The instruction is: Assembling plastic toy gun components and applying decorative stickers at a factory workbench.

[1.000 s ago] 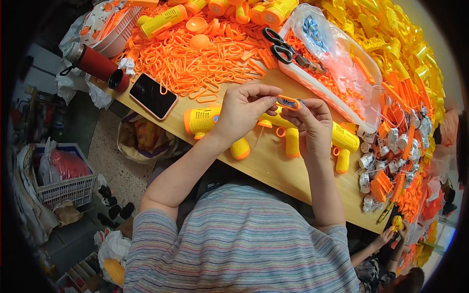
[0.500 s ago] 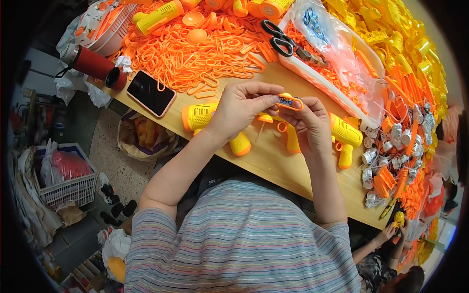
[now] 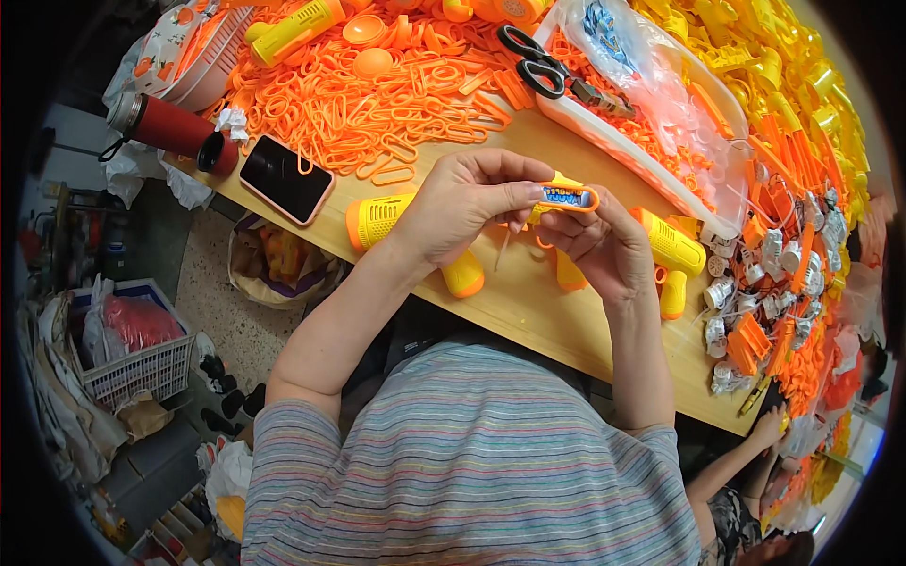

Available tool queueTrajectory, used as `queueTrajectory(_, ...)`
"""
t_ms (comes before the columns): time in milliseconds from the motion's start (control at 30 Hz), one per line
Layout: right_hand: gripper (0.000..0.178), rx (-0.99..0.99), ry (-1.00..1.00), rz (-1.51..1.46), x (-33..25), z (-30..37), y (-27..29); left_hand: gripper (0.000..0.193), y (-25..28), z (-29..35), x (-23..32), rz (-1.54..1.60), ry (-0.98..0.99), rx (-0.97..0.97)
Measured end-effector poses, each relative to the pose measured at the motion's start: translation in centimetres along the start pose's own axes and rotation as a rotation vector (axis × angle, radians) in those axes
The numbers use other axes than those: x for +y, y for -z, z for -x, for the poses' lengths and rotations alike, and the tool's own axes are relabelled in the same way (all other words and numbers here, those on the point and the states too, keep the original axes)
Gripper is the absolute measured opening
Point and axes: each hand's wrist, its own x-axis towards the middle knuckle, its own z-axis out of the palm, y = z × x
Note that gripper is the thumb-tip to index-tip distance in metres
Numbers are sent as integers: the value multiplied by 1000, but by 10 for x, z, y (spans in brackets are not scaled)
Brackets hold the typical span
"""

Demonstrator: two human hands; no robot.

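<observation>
Up over the table, both hands hold a small yellow plastic piece with an orange oval ring round a blue printed label (image 3: 570,197). My left hand (image 3: 462,203) pinches its left end between thumb and fingers. Closed round the right end is my right hand (image 3: 604,241), its thumb along the orange rim. Beneath my left hand lies a yellow slotted toy shaped like a hair dryer (image 3: 377,219), partly hidden by the wrist. A similar yellow toy (image 3: 672,243) rests right of my right hand. Between the hands another yellow handle (image 3: 569,272) shows, mostly covered.
Orange oval rings (image 3: 377,123) are heaped at the back. A phone (image 3: 286,179) and a red flask (image 3: 170,130) lie at the left. Black-handled scissors (image 3: 538,66) rest on a white tray (image 3: 623,160). White motor-like parts (image 3: 727,292) crowd the right. A co-worker's arm (image 3: 736,462) is at lower right.
The held piece has moved slightly right and tilted, so its blue label shows more fully. My right hand has shifted right and its fingers have turned. The view has moved slightly.
</observation>
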Motion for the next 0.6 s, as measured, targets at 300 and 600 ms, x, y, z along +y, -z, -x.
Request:
queueTrajectory(300, 29, 60, 150, 271, -3, 6, -1, 19, -4, 2, -4, -106, -62, 77)
queueTrajectory(600, 23, 329, 334, 356, 6, 14, -4, 19, -6, 2, -9, -180, -33, 62)
